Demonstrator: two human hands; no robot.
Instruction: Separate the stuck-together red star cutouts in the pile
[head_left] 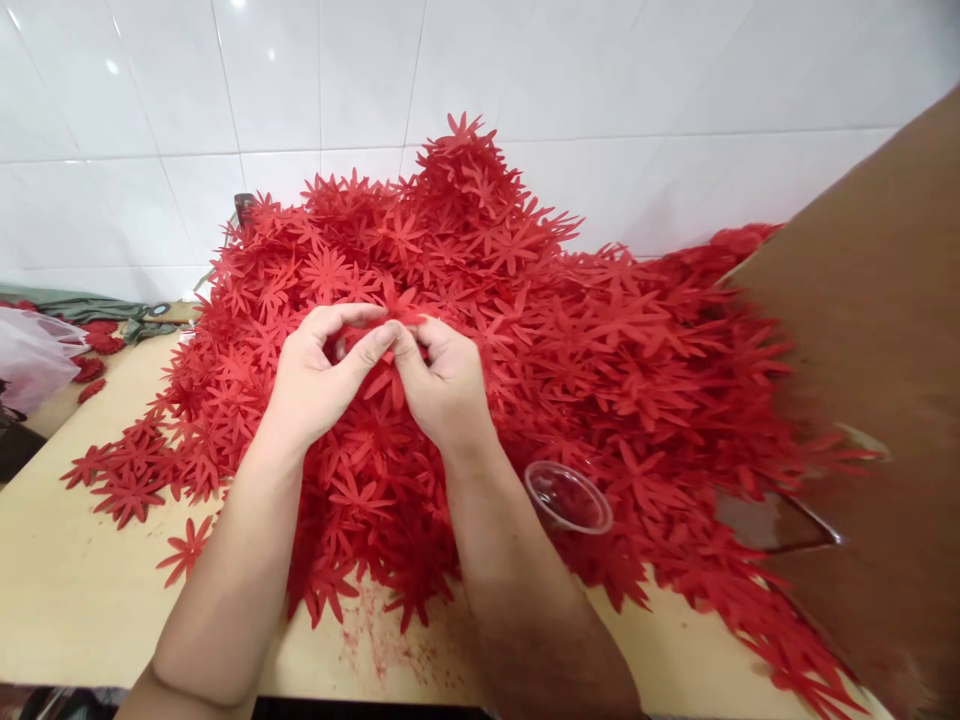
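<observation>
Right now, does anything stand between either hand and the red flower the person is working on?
Nothing visible does: the left hand and right hand meet at the red flower, fingers on it. The clear cup sits beside the right forearm, off to the side.

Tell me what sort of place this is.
Probably a small craft workshop, perhaps for artificial flowers: a big heap of red flower-shaped pieces covers much of a pale worktable, in front of a white tiled wall.
</observation>
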